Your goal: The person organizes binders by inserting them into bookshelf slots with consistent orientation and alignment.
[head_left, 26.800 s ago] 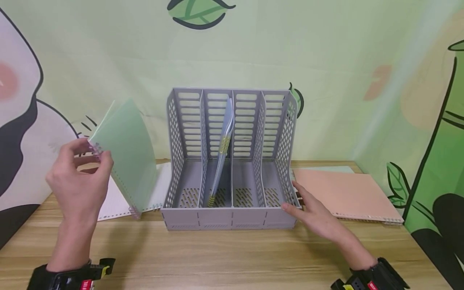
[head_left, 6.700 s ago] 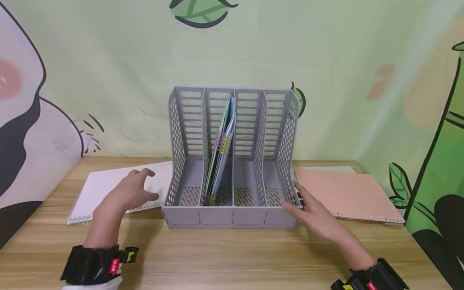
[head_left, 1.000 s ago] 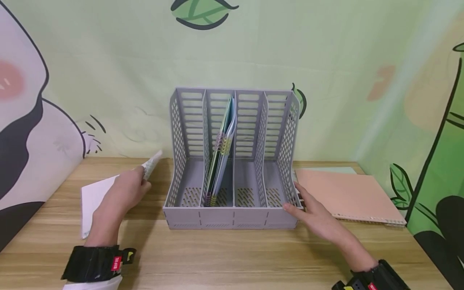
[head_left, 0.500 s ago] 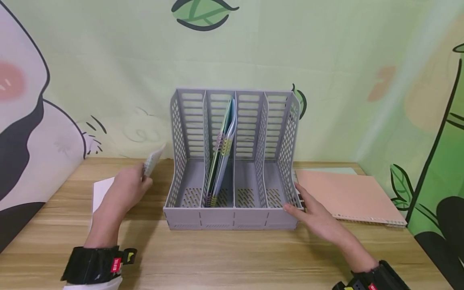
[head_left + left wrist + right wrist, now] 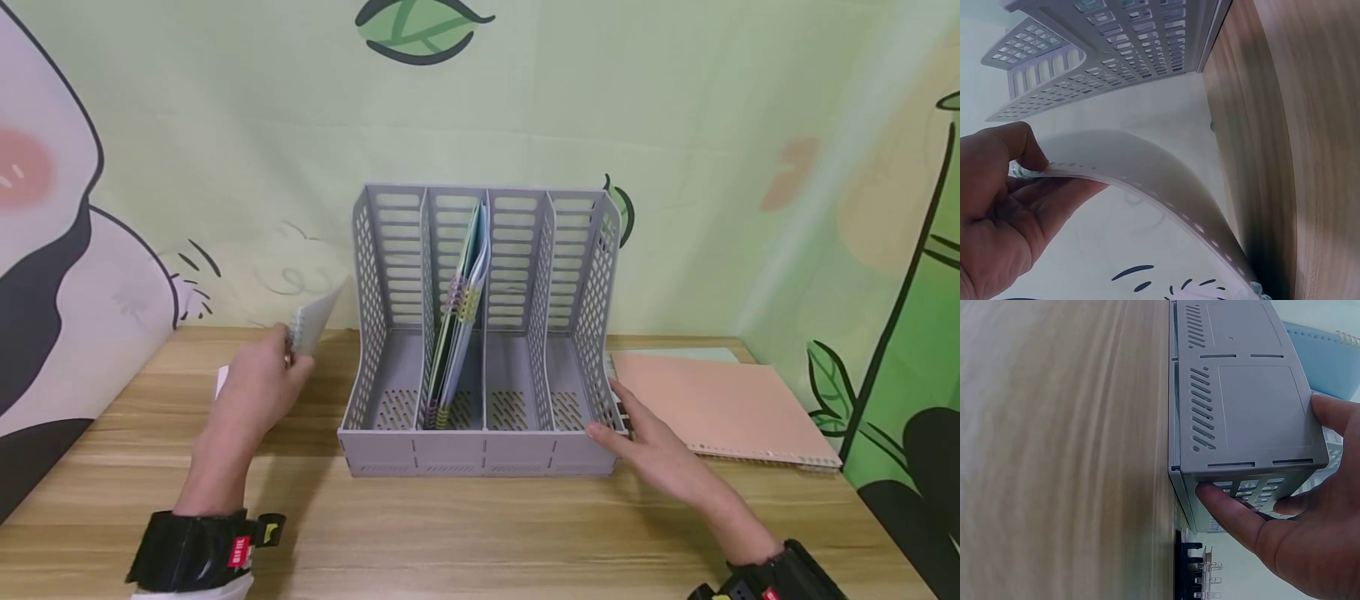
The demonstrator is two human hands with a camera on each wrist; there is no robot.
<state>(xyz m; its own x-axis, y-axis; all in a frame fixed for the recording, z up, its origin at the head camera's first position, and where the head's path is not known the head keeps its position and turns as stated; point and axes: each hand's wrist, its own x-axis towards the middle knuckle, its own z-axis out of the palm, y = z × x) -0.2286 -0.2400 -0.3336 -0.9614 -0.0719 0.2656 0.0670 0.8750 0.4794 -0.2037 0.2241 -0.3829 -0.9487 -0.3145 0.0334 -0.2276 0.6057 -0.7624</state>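
Notebook (image 5: 315,321) pinched by left hand (image 5: 258,375), partly hidden

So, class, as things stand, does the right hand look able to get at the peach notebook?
Probably yes: the peach notebook lies close beside the right hand, with nothing seen on it. But that hand holds a corner of the grey rack, so it would likely need to let go first.
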